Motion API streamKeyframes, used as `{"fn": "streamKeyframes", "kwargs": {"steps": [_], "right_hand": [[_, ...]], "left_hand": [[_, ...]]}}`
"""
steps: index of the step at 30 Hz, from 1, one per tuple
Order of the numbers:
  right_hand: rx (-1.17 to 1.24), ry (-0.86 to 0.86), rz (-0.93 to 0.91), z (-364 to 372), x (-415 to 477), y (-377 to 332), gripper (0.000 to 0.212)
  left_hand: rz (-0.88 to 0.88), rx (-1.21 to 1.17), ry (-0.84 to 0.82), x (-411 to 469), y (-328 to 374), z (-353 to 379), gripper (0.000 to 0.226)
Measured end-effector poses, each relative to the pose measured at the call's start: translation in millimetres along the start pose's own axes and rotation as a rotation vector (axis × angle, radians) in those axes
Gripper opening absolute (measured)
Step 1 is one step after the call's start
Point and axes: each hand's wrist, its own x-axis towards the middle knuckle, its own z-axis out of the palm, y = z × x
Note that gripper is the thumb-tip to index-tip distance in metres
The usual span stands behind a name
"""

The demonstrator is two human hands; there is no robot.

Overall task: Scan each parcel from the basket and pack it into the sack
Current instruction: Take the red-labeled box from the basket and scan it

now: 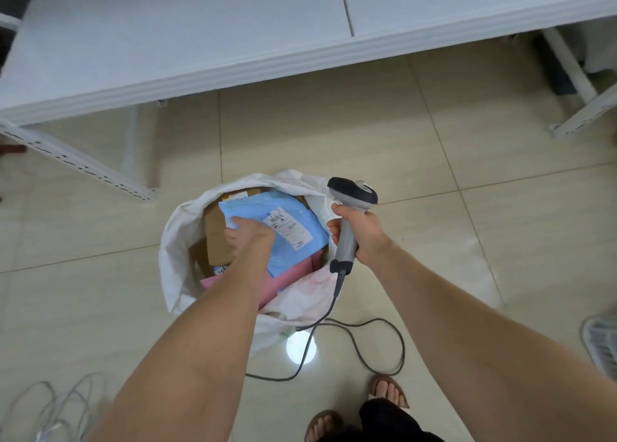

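A white sack (173, 241) stands open on the tiled floor. Inside it lie a light-blue parcel (300, 214) with a white barcode label, a brown cardboard box (217, 238) and a pink parcel (267, 284). My left hand (248, 233) reaches into the sack and rests on the left part of the blue parcel, fingers over its edge. My right hand (359, 233) grips the grey handle of a barcode scanner (350, 207), held upright at the sack's right rim. The basket is out of view.
A white table (200, 40) spans the top, its legs (76, 161) standing at left and right. The scanner's cable (367, 341) loops on the floor near my sandalled feet (389, 391). White cords (60, 405) lie at bottom left.
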Motion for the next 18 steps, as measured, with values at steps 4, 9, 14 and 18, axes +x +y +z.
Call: {"fn": "streamKeyframes", "kwargs": {"steps": [4,9,14,18], "right_hand": [[0.016,0.017,-0.009,3,-55,-36,0.012],[0.096,0.082,-0.059,-12,-145,-102,0.012],[0.2,0.193,-0.15,-53,-250,-169,0.013],[0.298,0.297,-0.221,-96,-332,-203,0.011]], "left_hand": [[0.274,0.108,-0.185,-48,41,-38,0.052],[0.48,0.144,-0.313,-151,111,-86,0.037],[0.643,0.198,-0.395,-269,172,-123,0.037],[0.784,0.235,-0.492,-367,198,-135,0.036]]}}
